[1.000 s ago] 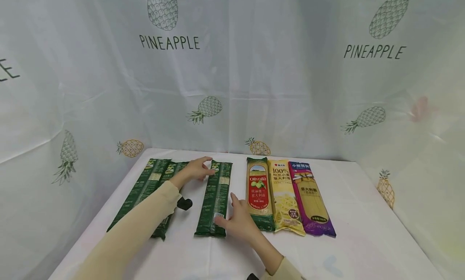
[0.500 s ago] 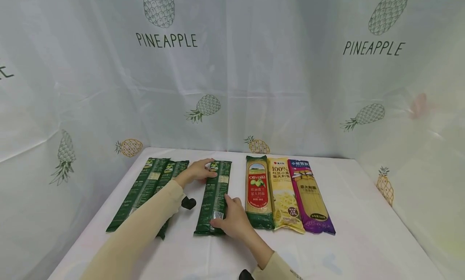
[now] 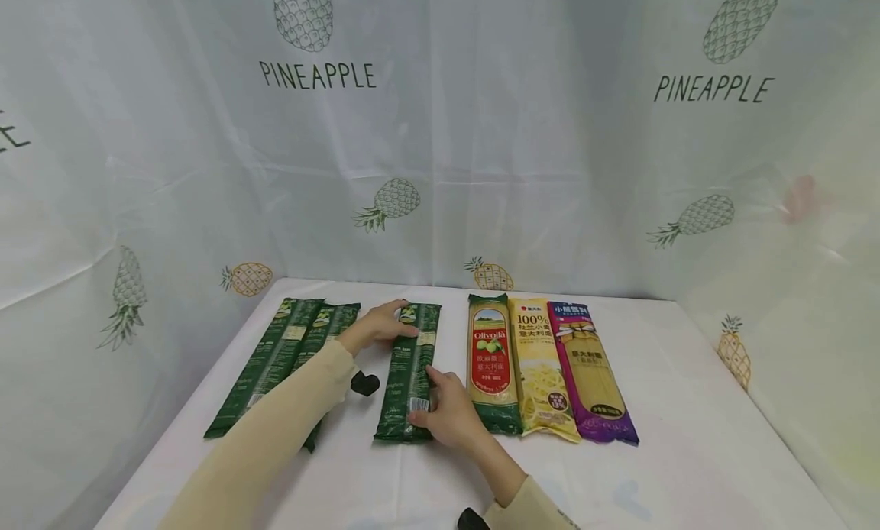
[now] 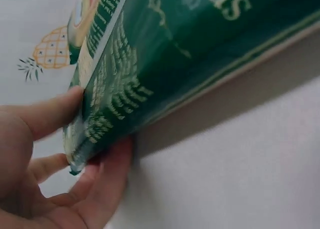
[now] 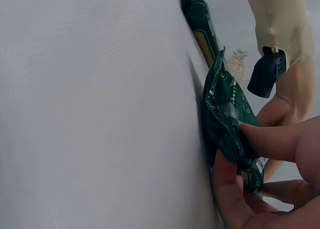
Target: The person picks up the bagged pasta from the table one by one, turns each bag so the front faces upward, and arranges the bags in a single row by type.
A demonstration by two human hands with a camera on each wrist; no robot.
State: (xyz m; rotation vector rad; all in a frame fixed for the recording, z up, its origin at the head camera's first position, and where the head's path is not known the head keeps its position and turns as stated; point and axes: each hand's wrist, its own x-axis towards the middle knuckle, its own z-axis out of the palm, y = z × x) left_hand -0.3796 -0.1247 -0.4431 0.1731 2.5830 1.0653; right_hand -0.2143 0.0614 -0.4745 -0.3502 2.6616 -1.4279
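A green spaghetti packet [image 3: 404, 377] lies back side up near the middle of the table, its barcode towards the near end. My left hand [image 3: 381, 325] grips its far end; in the left wrist view the thumb is on top and fingers reach beneath the green film [image 4: 165, 54]. Lower down, my right hand [image 3: 454, 417] holds the near right edge. The right wrist view shows that thumb over the crimped end [image 5: 225, 106] and fingers tucked under it. Left of it lie two more green packets, one outermost [image 3: 271, 362] and one [image 3: 321, 339] partly hidden by the left sleeve.
To the right, three packets lie side by side, face up: a green one with a red label [image 3: 490, 362], a yellow one [image 3: 539, 354] and a purple one [image 3: 591, 370]. A pineapple-print curtain [image 3: 550, 171] hangs behind the white table [image 3: 701, 408].
My left hand has moved right onto the packet's far end, and the right hand has closed in on its near right edge. The packet has barely shifted.
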